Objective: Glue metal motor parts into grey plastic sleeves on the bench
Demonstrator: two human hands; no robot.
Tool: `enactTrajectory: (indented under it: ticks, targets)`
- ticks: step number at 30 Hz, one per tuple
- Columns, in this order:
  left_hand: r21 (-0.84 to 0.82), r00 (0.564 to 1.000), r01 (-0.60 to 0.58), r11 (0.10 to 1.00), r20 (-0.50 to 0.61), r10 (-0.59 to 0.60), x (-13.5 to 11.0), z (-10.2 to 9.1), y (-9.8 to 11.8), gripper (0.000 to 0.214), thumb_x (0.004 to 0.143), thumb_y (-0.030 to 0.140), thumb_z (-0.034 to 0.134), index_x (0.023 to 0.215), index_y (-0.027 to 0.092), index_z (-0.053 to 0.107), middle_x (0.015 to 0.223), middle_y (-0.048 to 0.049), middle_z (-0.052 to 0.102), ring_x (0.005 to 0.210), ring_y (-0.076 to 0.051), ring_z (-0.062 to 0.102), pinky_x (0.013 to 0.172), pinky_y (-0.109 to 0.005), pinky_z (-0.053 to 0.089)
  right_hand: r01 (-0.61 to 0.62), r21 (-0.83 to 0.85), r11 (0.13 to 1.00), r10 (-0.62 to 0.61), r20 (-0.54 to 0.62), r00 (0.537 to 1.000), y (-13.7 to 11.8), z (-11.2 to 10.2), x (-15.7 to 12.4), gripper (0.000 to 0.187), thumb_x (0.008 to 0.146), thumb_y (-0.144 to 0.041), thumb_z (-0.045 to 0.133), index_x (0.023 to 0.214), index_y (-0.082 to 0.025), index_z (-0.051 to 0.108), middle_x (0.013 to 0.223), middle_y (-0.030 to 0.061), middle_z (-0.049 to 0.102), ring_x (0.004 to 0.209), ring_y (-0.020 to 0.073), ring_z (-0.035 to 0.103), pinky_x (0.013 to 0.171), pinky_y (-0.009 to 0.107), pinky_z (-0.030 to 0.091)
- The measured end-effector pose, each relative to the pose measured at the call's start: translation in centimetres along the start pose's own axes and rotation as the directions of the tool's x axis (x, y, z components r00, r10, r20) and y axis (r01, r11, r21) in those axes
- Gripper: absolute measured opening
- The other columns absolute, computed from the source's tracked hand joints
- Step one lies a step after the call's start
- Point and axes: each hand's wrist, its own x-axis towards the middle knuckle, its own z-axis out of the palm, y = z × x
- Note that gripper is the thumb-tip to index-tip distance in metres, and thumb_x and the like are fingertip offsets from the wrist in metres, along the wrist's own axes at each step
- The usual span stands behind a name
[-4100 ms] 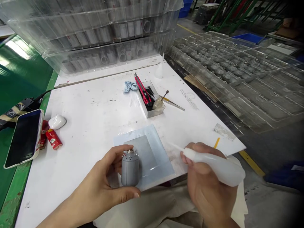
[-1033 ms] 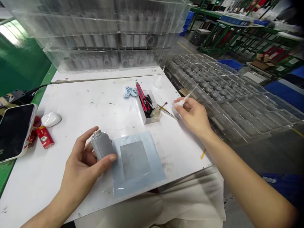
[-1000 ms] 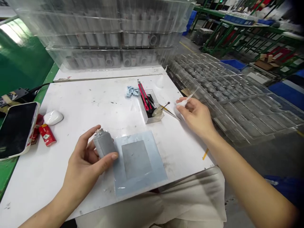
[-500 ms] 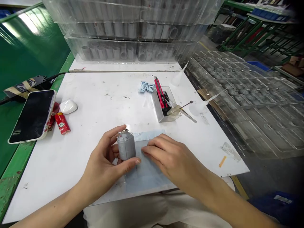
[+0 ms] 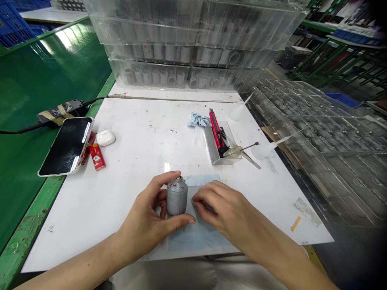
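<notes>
watching through the head camera, i see the left hand [image 5: 142, 227] curled firmly round a matte grey metal cylinder [image 5: 177, 200] with small studs on its top. it stands upright, the thumb across its near side and the fingers round its far side, at the edge of a pale blue plastic sheet [image 5: 201, 243]. the right hand [image 5: 219, 207] is half curled with nothing visible in it, its fingers [image 5: 199, 199] resting on the sheet just beside the cylinder. from this angle i can't quite tell if they touch it.

on the white work table [image 5: 136, 141], up ahead, sits a clear rectangular plastic box [image 5: 214, 151] holding a red utility knife [image 5: 216, 128] and a small glass bottle [image 5: 232, 152] with a thin brush. a crumpled pale blue cloth [image 5: 199, 119] lies beside the box, and a translucent white squeeze bottle [image 5: 262, 151] lies to its right. to the left are a black smartphone [image 5: 66, 147], a white oval case [image 5: 105, 137] and a small red tin [image 5: 97, 156]. stacked clear plastic trays [image 5: 187, 52] of grey cylinders stand beyond
</notes>
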Motion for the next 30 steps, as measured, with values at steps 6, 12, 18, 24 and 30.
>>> enactTrajectory:
  ticks: [6, 12, 18, 24, 30]
  targets:
    - [0.043, 0.998, -0.067, 0.997, -0.005, 0.067, -0.2, 0.1, 0.1, 0.073, 0.076, 0.019, 0.096, 0.135, 0.043, 0.06, 0.078, 0.0086, 0.064, 0.067, -0.013, 0.059, 0.059, -0.02, 0.051, -0.26, 0.829, 0.496, 0.552, -0.07, 0.831, -1.4, 2.5, -2.1, 0.021, 0.096, -0.044, 0.075, 0.095, -0.023, 0.076, 0.086, 0.0021, 0.072, 0.075, 0.0158, 0.065, 0.068, 0.027, 0.056]
    - [0.169, 0.993, -0.11, 0.979, -0.018, 0.115, 0.5, 0.5, 0.5, 0.073, 0.077, 0.038, 0.095, 0.14, 0.033, 0.06, 0.087, 0.0003, 0.07, 0.072, -0.02, 0.069, 0.059, -0.029, 0.059, -0.087, 0.984, 0.153, 0.582, -0.019, 0.813, -2.6, 4.9, -1.9, 0.023, 0.097, -0.045, 0.075, 0.093, -0.023, 0.076, 0.091, 0.0032, 0.07, 0.078, 0.0143, 0.057, 0.075, 0.028, 0.05]
    - [0.199, 0.989, -0.147, 0.969, 0.008, 0.148, 1.2, 1.0, 0.6, 0.081, 0.076, 0.046, 0.095, 0.147, 0.033, 0.057, 0.101, -0.0038, 0.074, 0.086, -0.025, 0.072, 0.072, -0.036, 0.064, -0.063, 0.99, 0.129, 0.617, -0.031, 0.787, -2.5, 5.4, -2.3, 0.022, 0.097, -0.046, 0.075, 0.097, -0.024, 0.077, 0.091, 0.0024, 0.068, 0.074, 0.0129, 0.053, 0.07, 0.027, 0.046]
    - [0.157, 0.989, -0.137, 0.978, 0.07, 0.127, -0.5, -0.2, -0.4, 0.086, 0.08, 0.039, 0.096, 0.153, 0.04, 0.051, 0.114, -0.0027, 0.073, 0.092, -0.023, 0.072, 0.079, -0.034, 0.065, -0.008, 0.969, 0.248, 0.648, -0.16, 0.745, -3.5, 5.4, -2.2, 0.011, 0.096, -0.04, 0.077, 0.096, -0.029, 0.081, 0.108, 0.0004, 0.072, 0.089, 0.0105, 0.064, 0.083, 0.02, 0.054]
    - [0.113, 0.987, -0.106, 0.988, 0.131, 0.091, -0.7, -0.4, -0.5, 0.078, 0.079, 0.036, 0.097, 0.144, 0.052, 0.056, 0.115, 0.0045, 0.071, 0.091, -0.017, 0.073, 0.081, -0.027, 0.063, 0.11, 0.921, 0.373, 0.583, -0.325, 0.745, -4.8, 5.6, -0.8, 0.009, 0.098, -0.032, 0.075, 0.093, -0.03, 0.083, 0.106, 0.0002, 0.073, 0.104, 0.0116, 0.071, 0.095, 0.016, 0.058]
